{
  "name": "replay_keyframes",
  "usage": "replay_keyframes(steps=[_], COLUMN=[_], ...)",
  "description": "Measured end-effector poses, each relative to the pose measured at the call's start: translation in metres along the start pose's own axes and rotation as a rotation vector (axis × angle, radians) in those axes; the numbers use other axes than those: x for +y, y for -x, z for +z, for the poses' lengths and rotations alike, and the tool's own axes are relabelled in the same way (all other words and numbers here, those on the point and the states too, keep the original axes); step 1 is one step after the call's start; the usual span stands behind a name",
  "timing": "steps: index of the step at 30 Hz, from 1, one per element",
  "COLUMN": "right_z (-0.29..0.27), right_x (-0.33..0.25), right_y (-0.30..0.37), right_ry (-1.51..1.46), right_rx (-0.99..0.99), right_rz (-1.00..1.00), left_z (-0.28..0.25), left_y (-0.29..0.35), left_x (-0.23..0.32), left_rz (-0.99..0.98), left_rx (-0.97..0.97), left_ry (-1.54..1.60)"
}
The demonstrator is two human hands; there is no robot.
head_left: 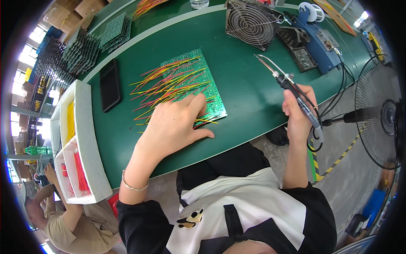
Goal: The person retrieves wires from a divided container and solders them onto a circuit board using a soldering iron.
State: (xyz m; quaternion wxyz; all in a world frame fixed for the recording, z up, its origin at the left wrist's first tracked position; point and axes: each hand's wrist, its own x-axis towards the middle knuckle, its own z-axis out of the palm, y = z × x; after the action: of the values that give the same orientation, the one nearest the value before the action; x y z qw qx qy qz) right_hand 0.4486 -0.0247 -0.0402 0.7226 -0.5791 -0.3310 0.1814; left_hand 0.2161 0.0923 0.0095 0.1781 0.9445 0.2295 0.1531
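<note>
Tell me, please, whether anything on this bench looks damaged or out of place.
The square fan beyond and right of the circuit board looks grimy: brownish residue seems to coat its frame. Nothing looks spilled or clearly broken.

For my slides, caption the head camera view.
Left hand over a circuit board with red and yellow wires; right hand holding a soldering iron.

Windows (28,55) glow at left; yellow-black tape (339,157) crosses grey floor (343,186).

We see a black smartphone (110,86) on the green worktable (249,99) and a black pedestal fan (388,111) at right. Cardboard boxes (58,16) sit at upper left; below, we make out perhaps a green bottle (38,150).
</note>
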Motion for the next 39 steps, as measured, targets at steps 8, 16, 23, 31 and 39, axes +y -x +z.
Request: replay_keyframes(steps=[8, 16, 23, 31, 39], right_z=[-0.021, -0.005, 0.006, 0.009, 0.010], right_x=[0.005, 0.008, 0.012, 0.009, 0.005], right_y=[-0.012, -0.012, -0.006, 0.009, 0.021], right_ry=[-0.132, -0.145, -0.101, -0.178, -0.181], right_rx=[0.167, 0.084, -0.046, -0.186, -0.267], right_rz=[-0.017, -0.017, 0.029, 0.109, 0.134], left_z=[0.011, 0.006, 0.026, 0.034, 0.039], left_y=[-0.003, -0.001, -0.002, -0.002, -0.003], left_x=[-0.024, -0.022, -0.023, -0.022, -0.024], left_rz=[-0.015, 0.015, 0.090, 0.123, 0.143], left_rx=[0.091, 0.212, 0.197, 0.244, 0.268], left_ry=[-0.129, -0.045, -0.171, -0.189, -0.224])
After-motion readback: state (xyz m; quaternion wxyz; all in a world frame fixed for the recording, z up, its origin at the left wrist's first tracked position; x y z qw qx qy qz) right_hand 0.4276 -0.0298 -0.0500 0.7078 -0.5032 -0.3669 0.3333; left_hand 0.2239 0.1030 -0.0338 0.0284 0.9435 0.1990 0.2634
